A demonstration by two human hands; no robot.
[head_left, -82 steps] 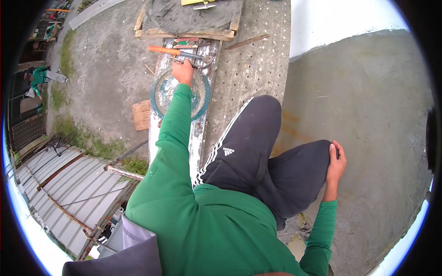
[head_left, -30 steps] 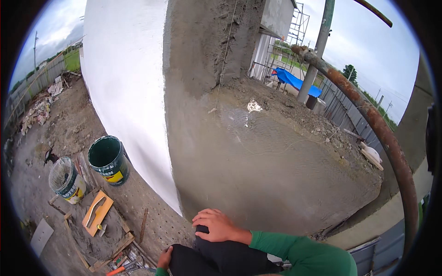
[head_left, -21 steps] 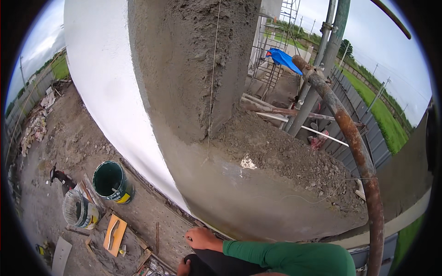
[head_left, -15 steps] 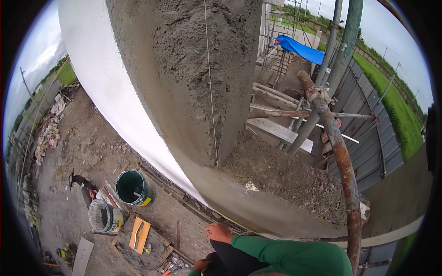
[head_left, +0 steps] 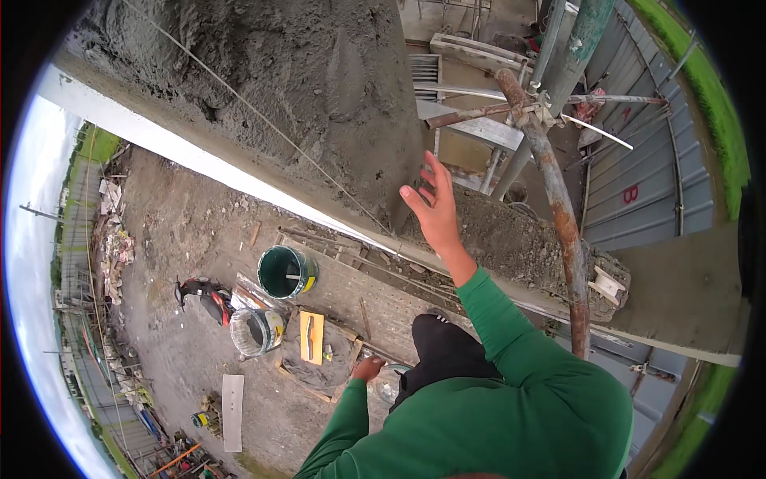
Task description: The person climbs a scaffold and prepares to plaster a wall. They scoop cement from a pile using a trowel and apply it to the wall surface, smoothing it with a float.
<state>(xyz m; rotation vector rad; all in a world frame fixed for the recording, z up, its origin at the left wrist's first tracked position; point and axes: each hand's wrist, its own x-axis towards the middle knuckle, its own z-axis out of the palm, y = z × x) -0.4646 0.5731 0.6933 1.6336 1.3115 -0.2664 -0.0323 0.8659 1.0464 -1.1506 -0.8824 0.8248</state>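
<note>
My right hand (head_left: 435, 209) is raised with fingers spread, close to the lower corner of a column (head_left: 319, 88) coated in rough grey mortar. Nothing is in that hand; whether it touches the mortar is unclear. A thin string (head_left: 271, 125) runs slantwise down the column's face. Lower down, my left hand (head_left: 368, 368) is beside the edge of a mortar board (head_left: 311, 374) and a pale round container (head_left: 389, 385); its fingers are too small and hidden to read. An orange plasterer's float (head_left: 317, 339) with a handle lies on the mortar board.
A green bucket (head_left: 281, 272) and a whitish bucket (head_left: 254, 331) stand on and beside the plank platform (head_left: 359, 291). A rusty pipe (head_left: 565, 227) curves down at the right, over a rubble-covered ledge (head_left: 519, 247). A motorcycle (head_left: 209, 301) is on the ground below.
My right hand has risen from my knee toward the column corner and opened. My view has tilted down and turned, showing more of both arms and the ground.
</note>
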